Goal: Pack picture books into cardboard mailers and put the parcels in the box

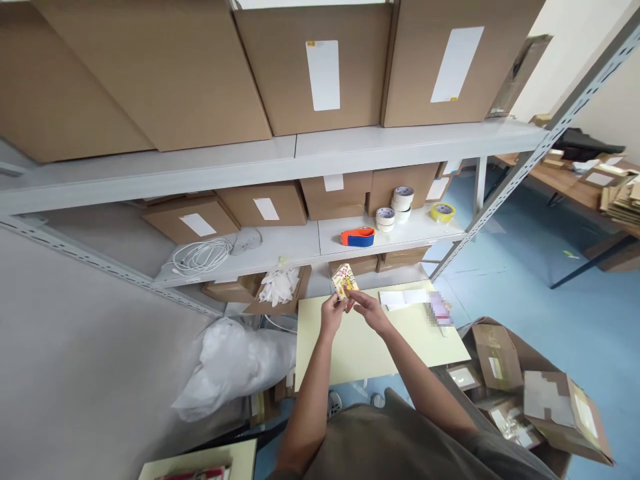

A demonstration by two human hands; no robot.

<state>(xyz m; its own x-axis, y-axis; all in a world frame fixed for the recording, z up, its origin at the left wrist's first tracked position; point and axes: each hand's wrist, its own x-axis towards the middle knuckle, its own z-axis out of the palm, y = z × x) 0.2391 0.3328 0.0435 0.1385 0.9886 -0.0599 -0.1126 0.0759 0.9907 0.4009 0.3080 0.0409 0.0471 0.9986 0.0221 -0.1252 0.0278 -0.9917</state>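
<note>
A small printed packet [344,280], mostly yellow and white with pink lettering, is held upright above the pale yellow table [330,353]. My left hand [333,313] is closed on its lower left part. My right hand [369,309] touches its lower right side with the fingertips, the fingers partly bent. A bit of red shows between the hands under the packet; what it is I cannot make out. White papers [403,298] lie on the table to the right of my hands, with a blurred purple item [440,309] beside them.
A shelf [295,250] behind the table bears an orange and blue tape dispenser [358,237], white tape rolls [385,219], yellow tape [443,213] and a coiled white cable [203,257]. A plastic bag [240,360] stands at left; cardboard boxes [565,407] sit at right.
</note>
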